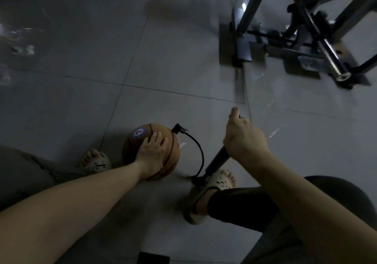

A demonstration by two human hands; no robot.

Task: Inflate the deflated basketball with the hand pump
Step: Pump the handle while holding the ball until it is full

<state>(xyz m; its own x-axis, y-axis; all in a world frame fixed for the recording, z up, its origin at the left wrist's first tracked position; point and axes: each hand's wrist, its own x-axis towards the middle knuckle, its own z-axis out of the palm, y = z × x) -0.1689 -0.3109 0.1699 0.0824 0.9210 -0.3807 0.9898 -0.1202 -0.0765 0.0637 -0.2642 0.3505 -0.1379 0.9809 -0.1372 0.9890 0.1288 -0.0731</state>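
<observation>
An orange basketball [140, 141] with a round blue-and-red sticker lies on the grey tiled floor between my feet. My left hand [152, 153] rests flat on top of it with fingers spread. A black hose [201, 153] curves from the nozzle [179, 129] at the ball's upper right down to the base of a dark hand pump [216, 160]. The pump stands tilted, its base under my right sandalled foot [221, 180]. My right hand [243, 139] grips the pump's handle at the top; most of the handle is hidden by the fingers.
A dark metal frame of exercise equipment [302, 37] stands on the floor at the upper right. My left sandalled foot [94, 161] is just left of the ball. A small black object [154, 258] lies at the bottom edge.
</observation>
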